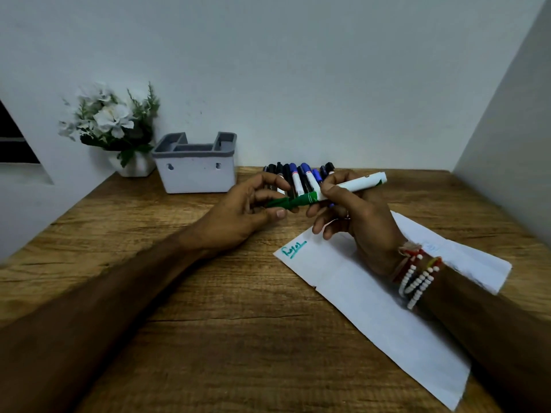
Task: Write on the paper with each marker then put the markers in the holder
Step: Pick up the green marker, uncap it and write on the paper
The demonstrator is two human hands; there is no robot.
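My right hand (351,216) grips a white marker with a green front end (354,183), held level above the desk. My left hand (247,210) pinches the green cap (278,203), which meets the marker's tip; whether it is fully seated I cannot tell. A white sheet of paper (366,302) lies under my right wrist, with a short green word (293,248) at its top left corner. Several black and blue markers (301,177) lie in a row at the back of the desk, partly hidden by my hands. The white holder with a grey divided top (195,166) stands left of them.
A white pot of white flowers (119,129) stands in the back left corner beside the holder. Walls close the wooden desk (208,308) at the back and on the right. A beaded bracelet sits on my right wrist.
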